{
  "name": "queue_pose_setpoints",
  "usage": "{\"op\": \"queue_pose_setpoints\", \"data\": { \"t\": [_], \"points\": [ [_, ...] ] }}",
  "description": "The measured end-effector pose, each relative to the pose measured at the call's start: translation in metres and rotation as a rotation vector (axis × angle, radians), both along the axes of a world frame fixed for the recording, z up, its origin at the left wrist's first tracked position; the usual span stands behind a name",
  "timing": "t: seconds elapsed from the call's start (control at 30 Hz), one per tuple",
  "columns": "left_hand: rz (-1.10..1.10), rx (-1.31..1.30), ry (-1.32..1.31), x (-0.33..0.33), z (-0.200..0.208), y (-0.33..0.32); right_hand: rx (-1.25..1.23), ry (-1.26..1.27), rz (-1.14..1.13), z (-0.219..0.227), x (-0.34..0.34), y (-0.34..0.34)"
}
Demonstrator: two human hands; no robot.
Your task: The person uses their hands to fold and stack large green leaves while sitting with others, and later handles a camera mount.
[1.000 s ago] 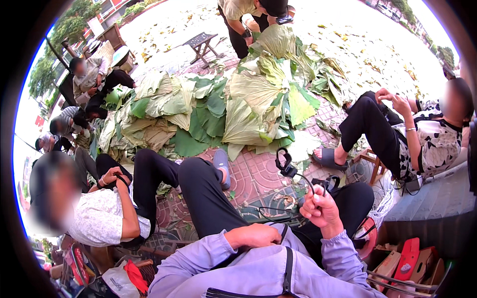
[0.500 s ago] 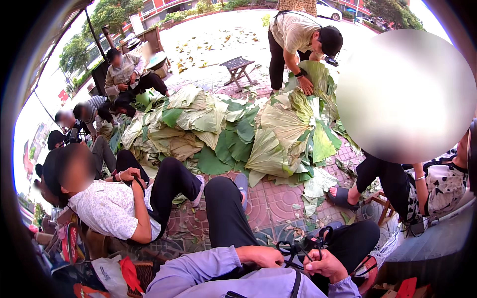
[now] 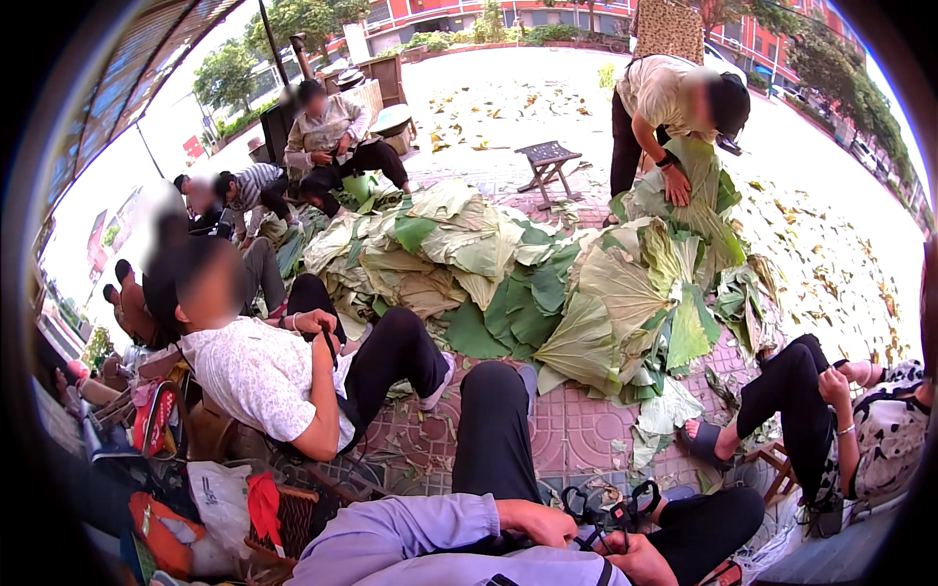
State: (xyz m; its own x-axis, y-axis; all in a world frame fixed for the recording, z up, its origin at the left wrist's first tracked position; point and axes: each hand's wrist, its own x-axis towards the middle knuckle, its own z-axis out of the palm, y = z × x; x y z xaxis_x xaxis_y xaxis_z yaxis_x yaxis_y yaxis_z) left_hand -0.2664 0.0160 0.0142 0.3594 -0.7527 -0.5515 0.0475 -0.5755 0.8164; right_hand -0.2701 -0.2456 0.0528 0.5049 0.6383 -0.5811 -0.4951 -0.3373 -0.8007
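Note:
In my lap lies a tangle of black straps with several stiff loops; its exact kind I cannot make out. My right hand is closed around part of it, near the lower edge. Beside its left end rests my left hand, back upward, with its fingertips hidden. Beyond my knee, a long heap of large lotus leaves, some green and some pale and dried, lies on the paving, out of reach of both hands.
A person bends over the heap's right end, hands on leaves. Another person sits close at my left, and one at the right. A folding stool stands behind the heap. Bags and a wicker basket lie at lower left.
The view has swung, so the surroundings sit farther right. My right hand sits lower in the picture, still on the black straps. The bending person still handles the leaves.

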Motion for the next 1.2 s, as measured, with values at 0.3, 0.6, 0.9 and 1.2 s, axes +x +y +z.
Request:
{"op": "queue_pose_setpoints", "data": {
  "t": [0.3, 0.6, 0.9, 1.2],
  "points": [
    [0.104, -0.046, 0.007, -0.017, -0.015, 0.0, 0.114, 0.059, 0.011, -0.048, -0.01, 0.002],
    [0.339, 0.035, -0.153, -0.039, 0.007, -0.011, 0.042, -0.147, 0.199, -0.042, -0.003, 0.005],
    [0.321, -0.04, -0.036, -0.04, 0.015, -0.015, 0.063, -0.181, 0.171, -0.035, -0.005, 0.023],
    [0.327, -0.169, 0.119, -0.036, -0.02, -0.011, 0.094, -0.169, 0.124, -0.035, -0.007, 0.022]
  ]
}}
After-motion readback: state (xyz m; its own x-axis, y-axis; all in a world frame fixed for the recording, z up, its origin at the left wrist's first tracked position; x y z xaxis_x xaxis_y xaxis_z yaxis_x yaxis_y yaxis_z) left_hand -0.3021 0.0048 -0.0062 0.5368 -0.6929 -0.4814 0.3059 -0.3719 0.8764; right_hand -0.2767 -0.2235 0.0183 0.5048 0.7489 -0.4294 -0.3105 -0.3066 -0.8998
